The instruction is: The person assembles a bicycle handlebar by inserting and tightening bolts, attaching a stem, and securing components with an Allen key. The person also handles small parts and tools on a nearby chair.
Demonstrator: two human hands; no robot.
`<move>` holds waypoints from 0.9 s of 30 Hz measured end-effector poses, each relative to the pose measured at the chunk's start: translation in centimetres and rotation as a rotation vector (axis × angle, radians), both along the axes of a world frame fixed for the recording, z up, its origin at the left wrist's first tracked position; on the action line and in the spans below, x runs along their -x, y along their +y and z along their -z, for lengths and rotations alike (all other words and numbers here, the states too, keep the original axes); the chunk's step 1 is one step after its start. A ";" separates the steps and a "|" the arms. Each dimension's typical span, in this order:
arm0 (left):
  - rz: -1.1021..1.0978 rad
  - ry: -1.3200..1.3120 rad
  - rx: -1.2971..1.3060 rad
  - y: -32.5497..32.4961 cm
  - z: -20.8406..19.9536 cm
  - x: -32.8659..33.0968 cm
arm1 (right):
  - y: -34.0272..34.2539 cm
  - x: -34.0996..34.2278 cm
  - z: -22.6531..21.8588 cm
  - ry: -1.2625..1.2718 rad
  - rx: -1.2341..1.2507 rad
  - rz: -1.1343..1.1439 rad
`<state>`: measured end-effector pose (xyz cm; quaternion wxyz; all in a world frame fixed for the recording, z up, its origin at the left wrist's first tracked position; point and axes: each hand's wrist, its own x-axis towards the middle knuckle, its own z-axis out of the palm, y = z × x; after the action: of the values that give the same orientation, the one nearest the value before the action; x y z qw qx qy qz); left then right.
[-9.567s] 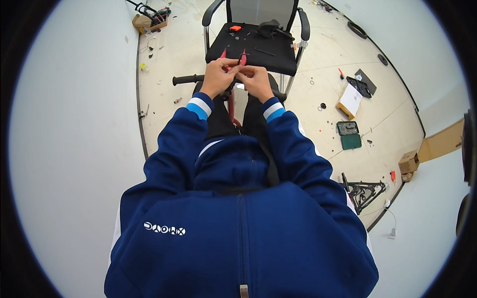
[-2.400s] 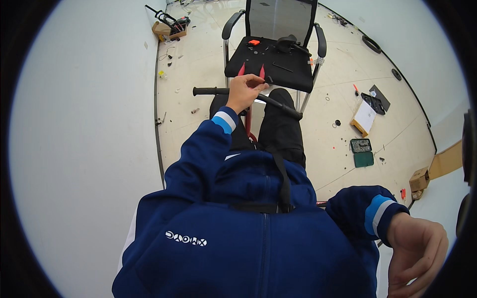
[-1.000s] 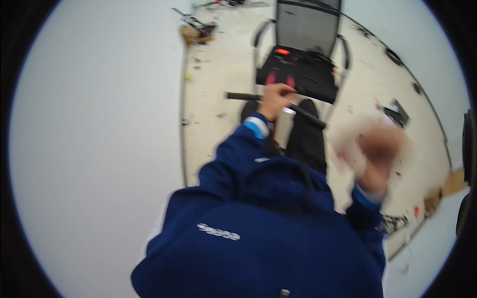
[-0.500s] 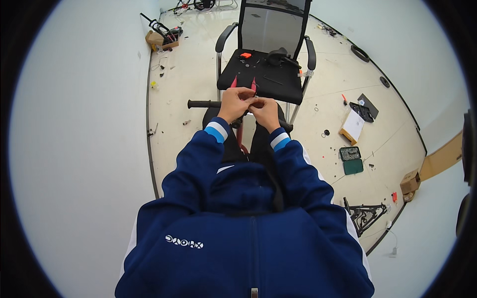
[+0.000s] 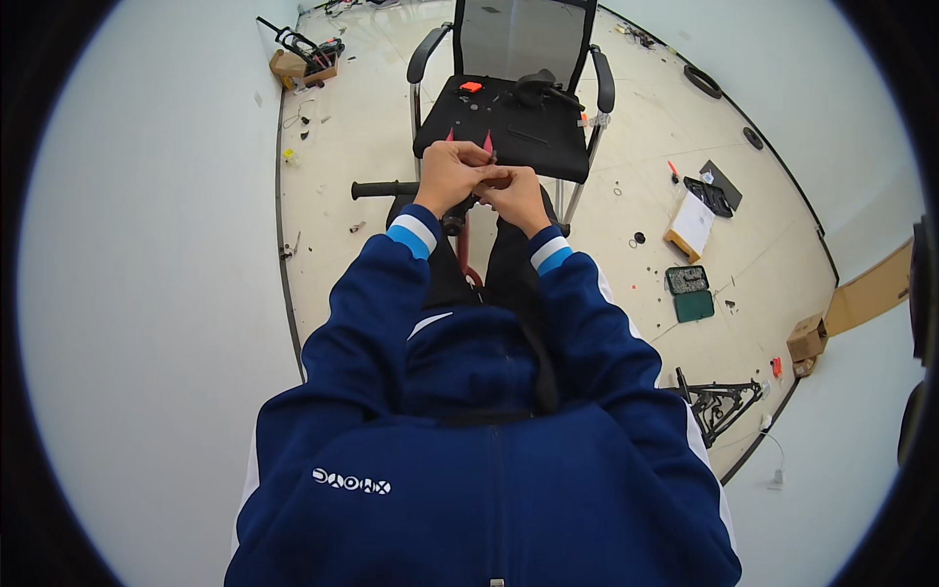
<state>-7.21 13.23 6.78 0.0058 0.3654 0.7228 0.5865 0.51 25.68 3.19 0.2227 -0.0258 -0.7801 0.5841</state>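
My left hand [image 5: 448, 178] and my right hand [image 5: 516, 199] meet above my lap, fingertips pinched together. A small dark piece [image 5: 493, 157] shows at the fingers; its kind I cannot make out. Below the hands lies a handlebar with a black grip [image 5: 383, 190] sticking out to the left. A red curved tube [image 5: 465, 256] runs down between my legs beneath it. Just beyond the fingers, two red pointed pieces [image 5: 488, 143] stick up in front of the chair seat. My fingers hide most of what they work on.
Ahead stands a black office chair [image 5: 460, 137], with an orange item [image 5: 471, 88], a black saddle-like part [image 5: 534, 88] and small parts on its seat. To the right on the floor lie an open green case [image 5: 693, 306], a white-topped box [image 5: 692, 229] and a black frame [image 5: 722, 403].
The whole view has shifted slightly, so the chair and floor items sit higher and farther left. Both hands stay pinched together above the handlebar.
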 end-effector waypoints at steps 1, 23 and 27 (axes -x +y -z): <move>-0.034 -0.001 0.051 0.1 -0.5 -0.1 | -0.2 -0.1 -0.3 0.002 0.014 0.012; 0.110 0.003 -0.058 0.1 0.8 1.1 | 0.3 -0.2 -0.7 -0.043 0.018 -0.048; 0.083 -0.046 -0.052 -0.6 -0.1 0.5 | 0.6 -0.2 -0.7 -0.009 -0.041 -0.046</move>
<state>-7.72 12.62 6.89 0.0372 0.3814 0.6913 0.6126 0.67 26.32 3.91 0.2061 -0.0060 -0.7933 0.5728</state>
